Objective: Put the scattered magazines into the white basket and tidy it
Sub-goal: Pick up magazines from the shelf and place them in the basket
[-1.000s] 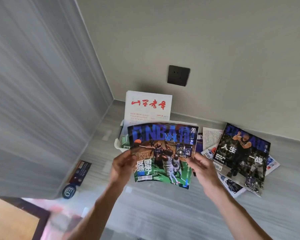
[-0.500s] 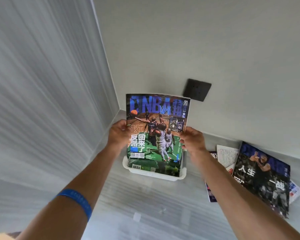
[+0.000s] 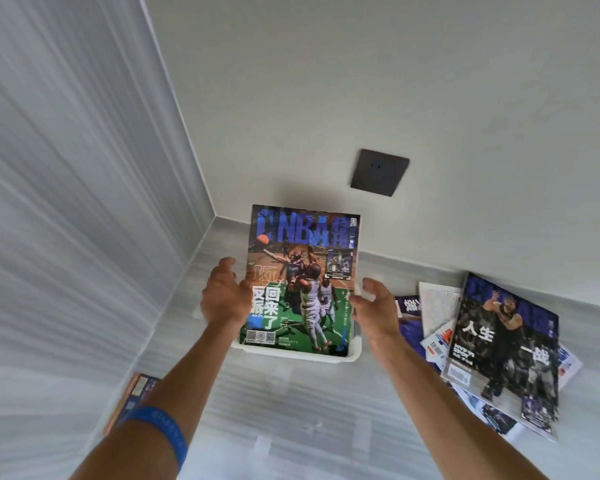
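A colourful NBA magazine (image 3: 302, 282) stands upright in the white basket (image 3: 291, 355), which sits on the grey surface near the corner of two walls. My left hand (image 3: 224, 296) rests against the magazine's left edge with the thumb lifted off the cover. Just off the right edge, my right hand (image 3: 373, 306) hovers with its fingers spread and nothing in it. To the right lies a loose pile of magazines, topped by a dark one (image 3: 506, 344) showing a basketball player. Anything else in the basket is hidden behind the cover.
A dark wall socket (image 3: 380, 172) sits on the back wall above the basket. A small orange and blue booklet (image 3: 136, 393) lies by the left wall, partly under my left forearm. My left wrist carries a blue band (image 3: 160, 431).
The NBA magazine has gone from being held flat in front of me to standing in the basket. Both hands have loosened their grip on its edges.
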Tool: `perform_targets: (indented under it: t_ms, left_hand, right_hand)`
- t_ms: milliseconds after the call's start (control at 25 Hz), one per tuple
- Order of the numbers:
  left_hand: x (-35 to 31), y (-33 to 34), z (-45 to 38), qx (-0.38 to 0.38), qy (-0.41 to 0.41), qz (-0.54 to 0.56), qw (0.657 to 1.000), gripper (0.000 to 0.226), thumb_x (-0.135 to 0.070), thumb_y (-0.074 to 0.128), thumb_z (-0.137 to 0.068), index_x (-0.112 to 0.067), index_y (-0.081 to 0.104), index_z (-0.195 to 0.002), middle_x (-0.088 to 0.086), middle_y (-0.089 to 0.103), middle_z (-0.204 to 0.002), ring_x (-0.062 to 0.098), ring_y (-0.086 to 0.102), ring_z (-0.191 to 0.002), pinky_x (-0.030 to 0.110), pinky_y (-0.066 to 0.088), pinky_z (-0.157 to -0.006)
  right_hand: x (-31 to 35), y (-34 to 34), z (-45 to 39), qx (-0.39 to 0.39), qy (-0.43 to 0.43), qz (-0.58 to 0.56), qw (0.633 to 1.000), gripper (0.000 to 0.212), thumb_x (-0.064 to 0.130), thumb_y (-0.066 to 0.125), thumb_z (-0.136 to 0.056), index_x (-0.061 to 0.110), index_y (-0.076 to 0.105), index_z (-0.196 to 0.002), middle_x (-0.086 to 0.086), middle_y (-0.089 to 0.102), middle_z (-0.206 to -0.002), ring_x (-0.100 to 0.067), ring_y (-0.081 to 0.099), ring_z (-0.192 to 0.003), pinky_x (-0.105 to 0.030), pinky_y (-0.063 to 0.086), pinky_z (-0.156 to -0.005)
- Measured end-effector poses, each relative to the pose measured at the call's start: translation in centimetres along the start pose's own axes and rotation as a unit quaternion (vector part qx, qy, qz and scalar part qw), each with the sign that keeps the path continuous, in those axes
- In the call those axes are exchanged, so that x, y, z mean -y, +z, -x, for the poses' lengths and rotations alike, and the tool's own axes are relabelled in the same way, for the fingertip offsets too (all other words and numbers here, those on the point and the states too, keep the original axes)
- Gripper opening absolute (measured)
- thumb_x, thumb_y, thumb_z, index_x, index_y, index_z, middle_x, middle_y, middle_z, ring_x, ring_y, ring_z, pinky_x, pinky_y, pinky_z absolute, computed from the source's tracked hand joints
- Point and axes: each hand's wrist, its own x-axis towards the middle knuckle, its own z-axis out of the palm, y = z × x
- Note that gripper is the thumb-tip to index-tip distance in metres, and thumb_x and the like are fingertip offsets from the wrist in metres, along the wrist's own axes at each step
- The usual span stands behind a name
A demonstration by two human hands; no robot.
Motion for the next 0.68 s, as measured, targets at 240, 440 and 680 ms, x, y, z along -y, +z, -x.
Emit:
perform_targets:
  t_ms: [240,440,680]
  left_hand:
    - [-4.1,5.3,13.4,0.067,0.236,0.104,0.964,0.040,-0.001,0.059,-0.081,-0.010,0.061,-0.120,0.008,0.067,-0.116,0.025,0.062,-0.104,0.036,0.050,-0.093]
    - [-8.8,12.0,23.9,0.214,0.242,0.046,0.945,0.056,-0.008,0.059,-0.082,-0.012,0.047,-0.137,0.006,0.059,-0.130,0.024,0.056,-0.116,0.035,0.047,-0.098]
    - [-10.9,14.5,29.0,0.230,0.234,0.003,0.945,0.059,-0.016,0.059,-0.087,-0.025,0.039,-0.142,0.001,0.056,-0.137,0.022,0.055,-0.118,0.035,0.047,-0.097]
  right_hand:
    - [-11.5,-11.6,5.9,-0.038,0.099,0.048,0.993,0.028,0.006,0.057,-0.081,0.018,0.069,-0.102,-0.002,0.072,-0.105,-0.022,0.064,-0.097,-0.047,0.053,-0.093]
    - [-16.5,-23.2,5.5,-0.133,0.169,0.166,0.962,0.029,0.009,0.061,-0.082,0.010,0.066,-0.110,-0.013,0.069,-0.117,-0.032,0.062,-0.109,-0.034,0.046,-0.089]
    - [-18.6,-31.3,1.6,-0.189,0.239,-0.019,0.952,0.021,0.015,0.065,-0.080,0.009,0.067,-0.101,-0.008,0.068,-0.078,-0.026,0.064,-0.063,-0.033,0.054,-0.060]
